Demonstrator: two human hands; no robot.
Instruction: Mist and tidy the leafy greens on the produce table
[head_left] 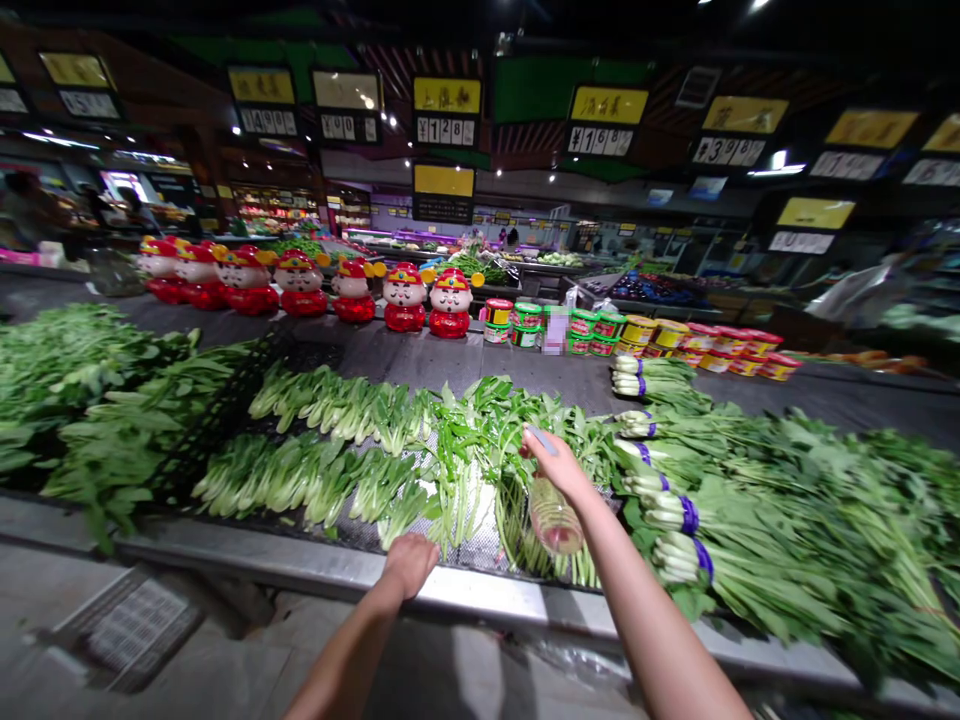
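Observation:
My right hand (553,462) is wrapped around a clear spray bottle (556,520) with a grey head. It holds the bottle above loose leafy greens (517,415) with long stems. My left hand (412,563) has its fingers curled over the metal front edge (517,592) of the vegetable stand. Small bok choy (300,475) lies in two rows left of the hands. To the right are bundled greens (679,512) tied with purple tape. My right hand hides part of the greens and the bottle's upper part.
Red-and-white figurine jars (405,298) line the back ledge, with stacked small tubs (652,335) beside them. More leafy greens (127,390) lie at the left behind a black divider (214,420). Price signs (607,120) hang overhead. A crate (124,625) stands on the floor at lower left.

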